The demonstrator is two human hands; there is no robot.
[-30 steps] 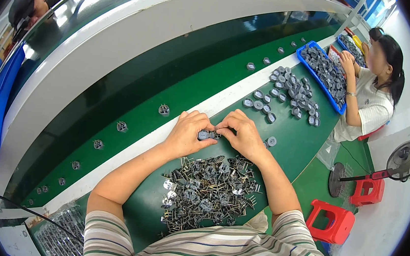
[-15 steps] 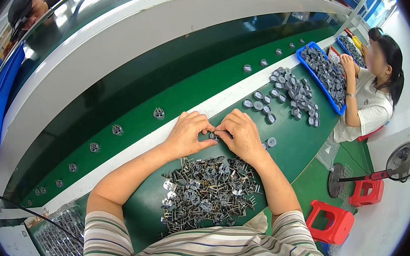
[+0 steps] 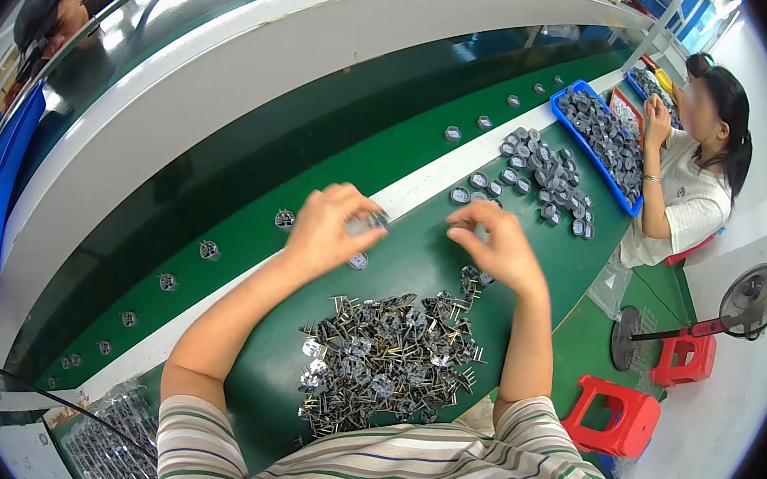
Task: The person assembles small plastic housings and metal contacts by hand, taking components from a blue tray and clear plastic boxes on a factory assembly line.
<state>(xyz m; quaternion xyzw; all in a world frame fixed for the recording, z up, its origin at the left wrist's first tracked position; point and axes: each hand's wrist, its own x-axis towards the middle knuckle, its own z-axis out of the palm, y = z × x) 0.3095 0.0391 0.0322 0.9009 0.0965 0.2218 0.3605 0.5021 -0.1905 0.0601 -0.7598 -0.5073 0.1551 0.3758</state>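
Observation:
My left hand [image 3: 331,230] is raised at the white edge strip, thumb and fingers closed on a small dark part [image 3: 380,220]. Just below it, a round grey cap [image 3: 358,260] lies on the green table. Apart from it on the right, my right hand [image 3: 497,243] hovers with thumb and fingertips pinched; a dark bit shows there, too blurred to name. Between my forearms spreads a heap of small dark parts with metal prongs [image 3: 386,360]. Another pronged part [image 3: 469,281] lies near my right wrist, with a grey cap [image 3: 487,278] partly hidden beside it.
Loose grey caps [image 3: 551,177] lie ahead on the right, beside a blue tray [image 3: 638,207] full of them. A green conveyor belt [image 3: 246,226] carries spaced parts beyond the white strip [image 3: 417,183]. A co-worker [image 3: 696,205] sits right; red stools [image 3: 615,419] and a fan [image 3: 751,303] stand there.
My hands have drawn apart from their meeting point, the left one up and left, the right one rightward. Parts on the belt have shifted slightly toward the lower left.

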